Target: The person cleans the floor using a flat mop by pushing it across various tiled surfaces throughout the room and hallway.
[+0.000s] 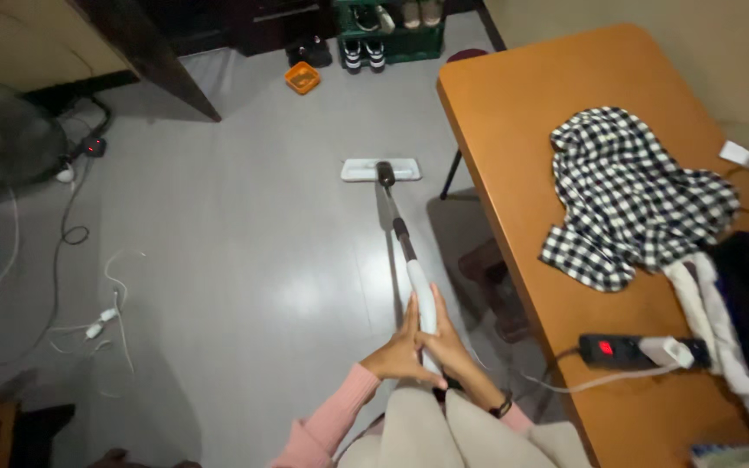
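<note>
Where the grey floor point(218, 260) gleams, both hands, left hand point(399, 351) and right hand point(448, 347), clamped on the mop handle point(420, 295) beside an orange table point(513, 113).

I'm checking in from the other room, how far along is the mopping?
Done: the floor near the middle shines, possibly wet, though lamp glare could explain it. In hand: both hands, left hand and right hand, grip the mop, its head flat near the table. Left: the cable-strewn side by the fan looks dull.

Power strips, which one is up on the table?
The black power strip with a red light lies on the orange table; the other lies on the floor by the fan.
</note>
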